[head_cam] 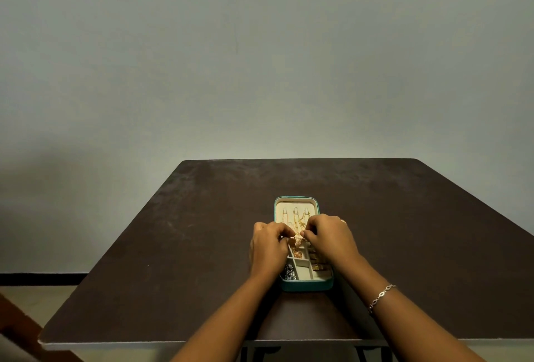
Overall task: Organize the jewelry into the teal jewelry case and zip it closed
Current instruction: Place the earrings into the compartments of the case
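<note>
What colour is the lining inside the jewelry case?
Cream lining within the teal jewelry case, clearest in the head view.

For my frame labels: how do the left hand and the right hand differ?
The right hand wears a ring, and its wrist a silver bracelet; the left hand shows neither. The left hand covers the left side of the teal case, the right hand its right side. Both pinch gold jewelry above it.

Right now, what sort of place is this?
Likely a plain room at home: a bare pale wall, a dark brown table, and an open teal jewelry case where the left hand and right hand pinch gold jewelry.
</note>
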Demonstrator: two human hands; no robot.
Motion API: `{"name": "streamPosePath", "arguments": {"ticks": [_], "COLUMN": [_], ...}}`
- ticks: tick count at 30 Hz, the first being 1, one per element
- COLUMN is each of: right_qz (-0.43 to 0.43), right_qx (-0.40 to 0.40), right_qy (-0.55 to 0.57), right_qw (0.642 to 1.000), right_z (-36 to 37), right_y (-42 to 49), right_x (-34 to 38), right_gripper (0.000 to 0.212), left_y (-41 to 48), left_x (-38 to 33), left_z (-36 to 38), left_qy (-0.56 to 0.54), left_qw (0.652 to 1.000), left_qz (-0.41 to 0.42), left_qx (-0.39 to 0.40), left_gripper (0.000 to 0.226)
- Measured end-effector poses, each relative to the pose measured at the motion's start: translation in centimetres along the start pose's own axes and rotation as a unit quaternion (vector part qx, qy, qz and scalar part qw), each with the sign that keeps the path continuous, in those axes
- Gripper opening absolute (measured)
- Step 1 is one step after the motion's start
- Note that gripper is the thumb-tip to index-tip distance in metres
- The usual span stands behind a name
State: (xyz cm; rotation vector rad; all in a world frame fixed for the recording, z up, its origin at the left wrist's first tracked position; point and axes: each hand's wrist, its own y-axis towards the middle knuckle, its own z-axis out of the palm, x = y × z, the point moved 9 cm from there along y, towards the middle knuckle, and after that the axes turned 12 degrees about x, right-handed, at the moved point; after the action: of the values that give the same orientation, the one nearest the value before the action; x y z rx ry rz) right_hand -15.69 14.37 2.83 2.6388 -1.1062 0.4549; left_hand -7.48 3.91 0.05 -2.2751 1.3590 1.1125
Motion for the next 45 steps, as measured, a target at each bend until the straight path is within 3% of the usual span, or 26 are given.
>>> {"name": "streamPosePath", "arguments": {"ticks": [7,25,45], "right_qz": [-0.01,-0.007,0.029], "right_qx": [-0.021,-0.026,0.049], "right_qy": [-0.051,-0.034,-0.09], "right_qw": [0.998,0.999,0.994], "right_z": [-0.5,-0.6,0.2], "right_y": [-0.5,-0.8,-0.7], "right_x": [0.6,1.5,1.2], "right_gripper": [0.019,0.02,0.016], "left_y": [-1.0,-1.1,-0.8], "left_x": [0.8,0.9,0.6], "left_z": [0.8,1.0,0.9], "left_qy": [-0.012,-0.032,-0.028], "left_qw": [0.998,0.995,0.995], "left_qz": [0.053,0.091,0.095], "left_qx": [-0.016,-0.024,-0.018], "left_gripper": [0.011,0.014,0.014]}}
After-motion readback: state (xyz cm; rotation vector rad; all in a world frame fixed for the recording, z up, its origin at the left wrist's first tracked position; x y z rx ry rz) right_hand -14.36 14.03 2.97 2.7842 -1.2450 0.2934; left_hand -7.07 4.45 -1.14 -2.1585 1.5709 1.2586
